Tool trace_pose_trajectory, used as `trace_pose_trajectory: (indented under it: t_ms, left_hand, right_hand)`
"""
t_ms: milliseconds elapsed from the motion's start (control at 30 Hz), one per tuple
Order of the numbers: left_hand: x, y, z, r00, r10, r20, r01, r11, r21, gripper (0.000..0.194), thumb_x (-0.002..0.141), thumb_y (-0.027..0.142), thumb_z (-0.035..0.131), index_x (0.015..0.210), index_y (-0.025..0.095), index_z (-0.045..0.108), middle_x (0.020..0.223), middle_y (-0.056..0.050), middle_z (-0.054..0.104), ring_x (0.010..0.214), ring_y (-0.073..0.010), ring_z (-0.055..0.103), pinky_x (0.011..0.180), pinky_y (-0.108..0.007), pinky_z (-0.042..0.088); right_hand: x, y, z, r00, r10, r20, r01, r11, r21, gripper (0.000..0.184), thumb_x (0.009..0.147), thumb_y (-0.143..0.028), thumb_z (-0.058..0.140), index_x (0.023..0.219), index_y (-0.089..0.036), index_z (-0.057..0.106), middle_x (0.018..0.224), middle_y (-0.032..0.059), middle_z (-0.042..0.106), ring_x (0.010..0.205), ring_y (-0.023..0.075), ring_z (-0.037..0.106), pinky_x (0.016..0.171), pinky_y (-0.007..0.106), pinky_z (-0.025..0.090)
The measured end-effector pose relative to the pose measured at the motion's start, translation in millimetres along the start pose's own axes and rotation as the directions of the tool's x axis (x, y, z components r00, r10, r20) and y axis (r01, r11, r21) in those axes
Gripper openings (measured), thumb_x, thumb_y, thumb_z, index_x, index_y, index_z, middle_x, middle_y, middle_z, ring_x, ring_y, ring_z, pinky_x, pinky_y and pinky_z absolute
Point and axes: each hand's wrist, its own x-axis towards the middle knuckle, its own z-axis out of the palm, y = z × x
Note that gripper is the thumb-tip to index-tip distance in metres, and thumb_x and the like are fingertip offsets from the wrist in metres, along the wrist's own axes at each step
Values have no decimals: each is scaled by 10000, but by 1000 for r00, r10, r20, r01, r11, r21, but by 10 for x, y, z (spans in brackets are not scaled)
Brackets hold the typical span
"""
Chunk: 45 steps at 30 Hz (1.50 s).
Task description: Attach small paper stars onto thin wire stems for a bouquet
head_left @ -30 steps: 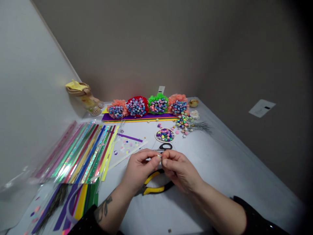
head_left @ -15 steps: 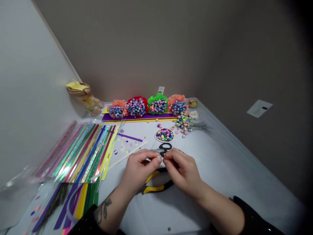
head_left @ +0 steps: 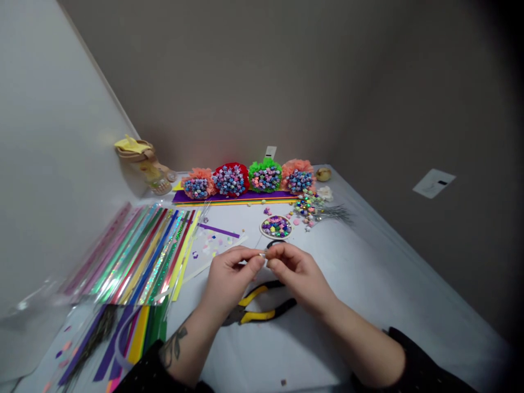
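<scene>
hands (head_left: 231, 281) on tiny shiny bit (head_left: 262, 255)

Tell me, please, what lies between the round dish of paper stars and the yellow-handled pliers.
The head view shows the black scissor handle just below the dish, then the left hand and right hand meeting above the pliers.

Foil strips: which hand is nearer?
Left. The left hand is just to the right of the foil strips, not touching them; the right hand is farther right, on the far side of the left hand.
</scene>
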Motion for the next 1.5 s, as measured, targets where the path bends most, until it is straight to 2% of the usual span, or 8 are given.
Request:
trace_pose_trajectory:
  t_ms: [100,233,367,433,500,600,1000,1500]
  left_hand:
    - [21,5,-20,999,-40,-33,39,999,-38,166,732,299,655,780,154,719,751,-34,672,507,-82,541,448,-178,456]
    - [24,-3,5,997,-48,58,48,999,11,177,758,302,623,791,152,712,765,-40,664,532,-90,552,454,-177,462]
    - [16,-18,21,998,33,53,-39,994,106,183,793,294,583,812,155,701,784,-48,650,605,-116,587,443,-173,450]
    - [8,-18,18,991,114,66,-124,977,172,176,808,277,568,812,159,698,765,-46,644,646,-127,600,484,-184,465]
    - [-4,-16,16,977,192,89,-207,952,225,177,830,265,552,823,164,697,748,-42,644,678,-133,607,551,-203,485]
    - [-19,-18,18,954,279,110,-298,915,270,181,855,251,532,850,169,692,747,-43,653,709,-139,608,634,-231,491]
    - [-46,-42,57,926,355,128,-375,900,221,152,841,187,547,859,176,697,785,-46,676,751,-144,617,688,-244,484]
    - [-33,22,57,991,132,25,-134,984,115,84,754,204,618,735,174,696,716,-23,667,643,-128,602,518,-192,478]
  right_hand:
    - [11,-24,-8,999,29,14,-29,999,-19,148,704,-287,616,769,-162,570,670,-11,522,602,110,455,556,227,364]
    - [11,-11,-1,997,37,61,-37,999,2,160,742,-289,570,655,-171,506,573,-43,453,513,82,380,499,214,330]
    - [7,7,-20,989,-125,-80,112,981,-156,102,786,-267,557,742,-175,549,641,-16,525,559,105,460,523,226,378]
    - [-2,-4,-35,937,-329,-121,278,907,-316,45,798,-223,558,787,-184,577,714,10,572,628,127,516,569,244,412]
    - [-14,-21,-42,862,-502,-67,431,796,-426,48,810,-174,551,803,-191,595,740,22,587,669,139,543,599,255,431]
    - [-32,-37,-35,792,-610,0,535,694,-482,95,818,-127,540,817,-199,601,730,22,587,676,141,558,595,255,442]
    - [-57,69,38,838,-545,-19,478,750,-457,112,831,-102,458,789,-198,497,734,15,518,679,145,500,606,267,409]
    - [-50,75,46,841,-541,-14,482,761,-435,90,846,-128,452,814,-201,495,759,22,505,694,149,482,582,266,386]
